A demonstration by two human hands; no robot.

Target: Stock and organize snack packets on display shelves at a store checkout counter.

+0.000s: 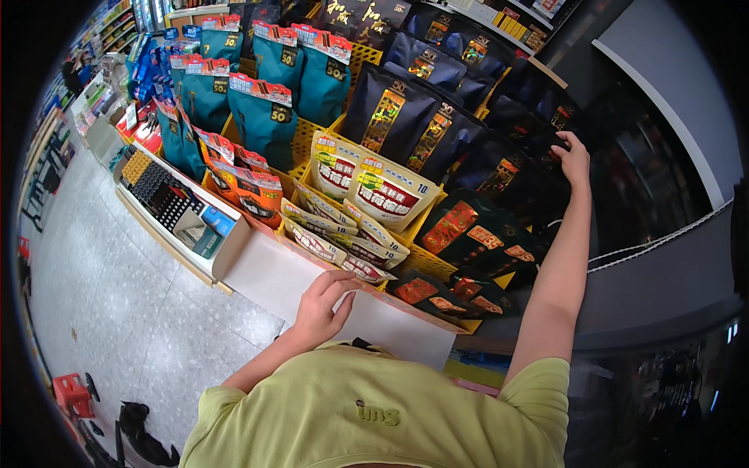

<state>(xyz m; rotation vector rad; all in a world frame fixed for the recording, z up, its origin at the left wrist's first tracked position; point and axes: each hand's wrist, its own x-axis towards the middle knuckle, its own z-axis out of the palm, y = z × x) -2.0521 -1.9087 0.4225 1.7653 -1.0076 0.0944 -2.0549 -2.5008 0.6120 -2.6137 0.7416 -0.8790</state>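
My left hand (325, 304) rests with loosely curved fingers at the front edge of a stepped display, its fingertips beside small cream pouches (360, 270). Nothing shows between thumb and fingers. My right arm is stretched up the right side; my right hand (573, 158) is beside black pouches (521, 120) in the back rows, thumb and forefinger apart and no item visible in it. Larger cream pouches (389, 193) stand upright in a perforated yellow rack (307, 140). Dark blue pouches (383, 111) with gold panels stand behind them; dark green pouches (488, 234) with red panels are at right.
Teal pouches (263, 123) and orange pouches (251, 193) fill the left side. A white tray (228, 251) holds small packs. A white rope (643, 245) hangs at right. On the tiled floor (146, 292) are a black cat (143, 433) and a red stool (73, 395).
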